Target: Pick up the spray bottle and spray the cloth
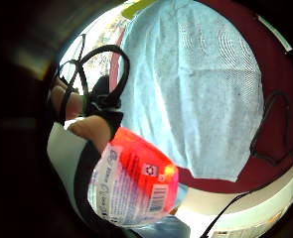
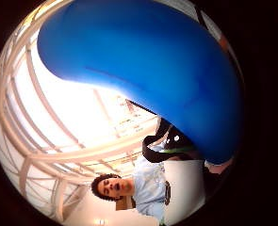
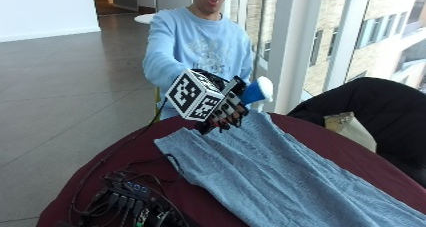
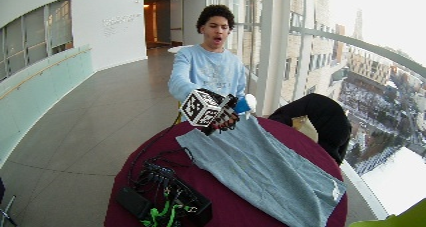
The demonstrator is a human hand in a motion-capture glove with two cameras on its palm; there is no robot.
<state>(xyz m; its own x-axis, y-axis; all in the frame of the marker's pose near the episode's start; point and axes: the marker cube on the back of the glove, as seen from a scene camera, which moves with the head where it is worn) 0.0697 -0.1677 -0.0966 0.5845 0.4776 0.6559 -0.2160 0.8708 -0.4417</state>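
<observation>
Spray bottle [image 3: 256,92]: blue head with white nozzle tip, held in the air over the far end of the light blue cloth [image 3: 279,172], which lies long across the round maroon table [image 3: 86,187]. Right hand [image 3: 223,107] has its fingers curled round the bottle. Only the little-finger palm view shows the bottle's red body and white label with barcode [image 1: 136,186]; the thumb-side view shows just the blue head [image 2: 143,61].
</observation>
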